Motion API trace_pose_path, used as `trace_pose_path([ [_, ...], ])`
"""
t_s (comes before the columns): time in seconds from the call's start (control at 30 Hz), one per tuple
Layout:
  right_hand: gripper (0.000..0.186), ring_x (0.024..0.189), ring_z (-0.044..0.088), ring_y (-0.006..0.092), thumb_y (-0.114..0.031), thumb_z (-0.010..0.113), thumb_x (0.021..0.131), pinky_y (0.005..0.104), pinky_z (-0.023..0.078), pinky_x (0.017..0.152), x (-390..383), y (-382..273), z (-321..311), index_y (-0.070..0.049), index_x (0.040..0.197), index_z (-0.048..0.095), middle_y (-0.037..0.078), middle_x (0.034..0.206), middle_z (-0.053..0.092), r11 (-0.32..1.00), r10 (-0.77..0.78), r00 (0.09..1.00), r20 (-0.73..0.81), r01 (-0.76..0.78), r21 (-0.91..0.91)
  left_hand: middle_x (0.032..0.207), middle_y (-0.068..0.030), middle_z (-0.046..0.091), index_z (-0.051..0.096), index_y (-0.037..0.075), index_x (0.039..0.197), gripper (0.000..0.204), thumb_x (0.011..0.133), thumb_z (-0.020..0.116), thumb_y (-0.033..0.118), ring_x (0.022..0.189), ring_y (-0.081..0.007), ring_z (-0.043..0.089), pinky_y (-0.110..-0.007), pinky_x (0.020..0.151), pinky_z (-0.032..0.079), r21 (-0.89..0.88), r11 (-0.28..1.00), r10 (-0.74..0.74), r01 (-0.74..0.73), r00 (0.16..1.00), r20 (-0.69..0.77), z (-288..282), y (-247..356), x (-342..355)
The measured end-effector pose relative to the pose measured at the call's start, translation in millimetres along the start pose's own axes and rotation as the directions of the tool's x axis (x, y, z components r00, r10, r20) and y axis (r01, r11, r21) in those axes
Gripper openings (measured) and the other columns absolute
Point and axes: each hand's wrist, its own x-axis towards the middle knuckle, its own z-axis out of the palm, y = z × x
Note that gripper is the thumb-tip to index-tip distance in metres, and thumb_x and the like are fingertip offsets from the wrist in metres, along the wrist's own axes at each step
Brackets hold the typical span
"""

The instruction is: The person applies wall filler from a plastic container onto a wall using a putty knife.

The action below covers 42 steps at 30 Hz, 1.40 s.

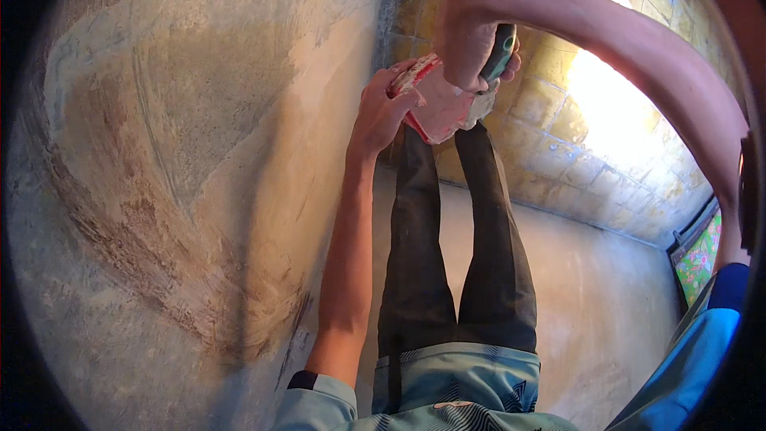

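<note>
My left hand (pixel 388 108) is closed on the near left side of a red plastic tray (pixel 416 127), its walls and inside smeared with pale putty. The tray is held up in front of my legs. Bent over from the right, my right hand (pixel 471 56) is wrapped round the dark green handle (pixel 501 52) of a putty knife, above the tray's right side. Whitish putty (pixel 480 106) clings at the lower end of the tool, and its blade is mostly hidden by my hand and the putty.
A rough plastered wall (pixel 215 112) with brown and grey patches rises close on my left. Below are worn yellowish tiles (pixel 542 104) with a bright patch of light, and smooth plaster (pixel 590 295). A flowered green cloth (pixel 700 259) shows at the right edge.
</note>
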Motion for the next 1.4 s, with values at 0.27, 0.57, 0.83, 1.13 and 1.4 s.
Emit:
trace_pose_path([
  [0.27, 0.039, 0.059, 0.063, 0.0194, -0.014, 0.055, 0.077, 0.0299, 0.051, 0.053, -1, 53, -21, 0.004, 0.109, 0.067, 0.013, 0.074, 0.066, 0.951, -0.075, 0.997, 0.032, 0.062, 0.302, 0.120, -0.0148, 0.060, 0.055, -0.004, 0.128, 0.062, 0.069, 0.063, 0.012, 0.108, -0.0211, 0.058, -0.032, 0.094, 0.046, -0.181, 0.980, 0.075, -0.078, 0.997, -0.028, -19, -35, 1],
  [0.57, 0.048, 0.055, 0.056, 0.0113, -0.019, 0.055, 0.084, 0.0229, 0.048, 0.051, 9, 73, 56, 0.004, 0.126, 0.059, 0.007, 0.071, 0.062, 0.600, -0.188, 0.796, -0.576, 0.557, 0.574, 0.122, -0.0091, 0.060, 0.053, -0.002, 0.132, 0.055, 0.078, 0.048, 0.008, 0.110, -0.0166, 0.058, -0.028, 0.094, 0.046, -0.450, 0.893, -0.078, -0.009, 0.982, -0.173, -32, -107, -69],
  [0.83, 0.034, 0.061, 0.060, 0.0102, -0.019, 0.053, 0.088, 0.0270, 0.048, 0.056, 170, -44, 125, 0.000, 0.111, 0.068, 0.006, 0.074, 0.066, 0.284, 0.324, 0.602, -0.730, 0.674, 0.682, 0.115, -0.0037, 0.060, 0.056, 0.003, 0.131, 0.055, 0.077, 0.054, 0.013, 0.097, -0.0130, 0.058, -0.027, 0.081, 0.048, -0.524, 0.822, -0.392, 0.223, 0.889, -0.237, -50, -169, -140],
  [1.13, 0.034, 0.055, 0.060, 0.0162, -0.024, 0.051, 0.084, 0.0345, 0.048, 0.054, 205, -117, 104, 0.002, 0.097, 0.070, 0.009, 0.061, 0.059, 0.047, 0.551, 0.536, -0.639, 0.745, 0.665, 0.114, -0.0046, 0.059, 0.056, 0.003, 0.129, 0.061, 0.070, 0.056, 0.020, 0.102, -0.0149, 0.056, -0.029, 0.081, 0.048, -0.561, 0.797, -0.395, 0.221, 0.894, -0.209, -39, -157, -155],
  [1.4, 0.037, 0.060, 0.059, 0.0178, -0.027, 0.052, 0.085, 0.0351, 0.047, 0.059, 168, -167, 127, 0.006, 0.098, 0.064, 0.022, 0.061, 0.053, 0.198, 0.502, 0.452, -0.738, 0.770, 0.606, 0.115, -0.0034, 0.058, 0.056, 0.003, 0.128, 0.060, 0.070, 0.055, 0.019, 0.095, -0.0127, 0.055, -0.026, 0.076, 0.046, -0.604, 0.749, -0.438, 0.270, 0.887, -0.147, -65, -191, -167],
])
